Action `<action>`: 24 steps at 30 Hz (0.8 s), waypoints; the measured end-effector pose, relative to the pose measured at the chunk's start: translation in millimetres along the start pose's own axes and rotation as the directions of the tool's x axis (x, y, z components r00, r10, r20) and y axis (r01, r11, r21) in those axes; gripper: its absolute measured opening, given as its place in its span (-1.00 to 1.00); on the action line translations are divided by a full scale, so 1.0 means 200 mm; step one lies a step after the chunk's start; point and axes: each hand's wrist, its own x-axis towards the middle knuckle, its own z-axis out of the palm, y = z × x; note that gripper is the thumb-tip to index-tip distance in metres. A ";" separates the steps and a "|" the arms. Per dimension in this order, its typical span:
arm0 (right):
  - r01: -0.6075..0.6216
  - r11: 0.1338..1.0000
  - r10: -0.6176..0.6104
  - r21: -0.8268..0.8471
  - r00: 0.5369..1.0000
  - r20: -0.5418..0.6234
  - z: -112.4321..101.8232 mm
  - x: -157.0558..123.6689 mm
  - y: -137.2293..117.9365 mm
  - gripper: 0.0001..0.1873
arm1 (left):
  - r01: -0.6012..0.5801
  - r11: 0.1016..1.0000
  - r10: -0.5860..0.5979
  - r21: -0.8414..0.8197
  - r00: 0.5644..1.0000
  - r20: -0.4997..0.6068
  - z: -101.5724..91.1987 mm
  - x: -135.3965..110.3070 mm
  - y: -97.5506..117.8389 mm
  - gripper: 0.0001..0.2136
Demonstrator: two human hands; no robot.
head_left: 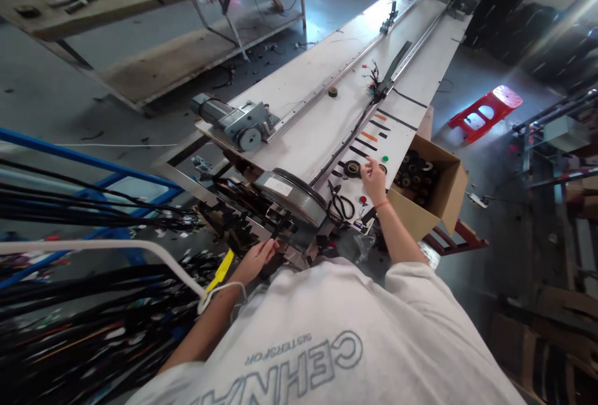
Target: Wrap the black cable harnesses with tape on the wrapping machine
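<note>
My left hand (260, 257) is low at the near end of the long white bench (303, 124), its fingers pressed together beside dark machine parts. What they hold, if anything, is hidden. My right hand (374, 179) is over the bench's near right corner, fingers loosely curled and slightly apart, close to a black tape roll (352, 169). Another roll is partly covered behind this hand. Black-handled scissors (342, 204) lie to its left, near a red button (363, 200). A green button (385, 158) sits just beyond. Short black and orange strips (369, 137) line the bench top.
A large round wheel (292, 193) and a motor (219, 109) are mounted at the bench's near end. A cardboard box (432, 187) of black rolls stands at right, with a red stool (486, 115) beyond. Dark cable bundles (93, 305) hang on the left.
</note>
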 end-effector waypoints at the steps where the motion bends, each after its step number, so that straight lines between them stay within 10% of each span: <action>1: 0.047 0.998 -0.048 0.041 0.998 0.029 0.05 -0.14 -0.07 -0.63 | 0.006 1.000 -0.006 0.006 1.000 -0.020 0.00 0.01 -0.01 -0.25; 7: 0.469 0.791 -0.607 0.394 0.687 0.400 0.51 -0.80 -0.35 -0.65 | -0.081 0.995 0.085 0.064 0.994 -0.067 -0.07 0.12 0.00 -0.36; 13: 0.205 0.952 -0.277 0.229 0.896 0.348 0.90 -0.64 -0.39 -0.68 | -0.280 0.947 0.288 0.160 0.957 -0.027 -0.19 0.16 0.13 -0.51; 24: 0.286 0.927 -0.351 0.243 0.890 0.292 0.91 -0.59 -0.37 -0.90 | -0.380 0.874 0.385 0.303 0.922 0.045 -0.23 0.14 0.19 -0.56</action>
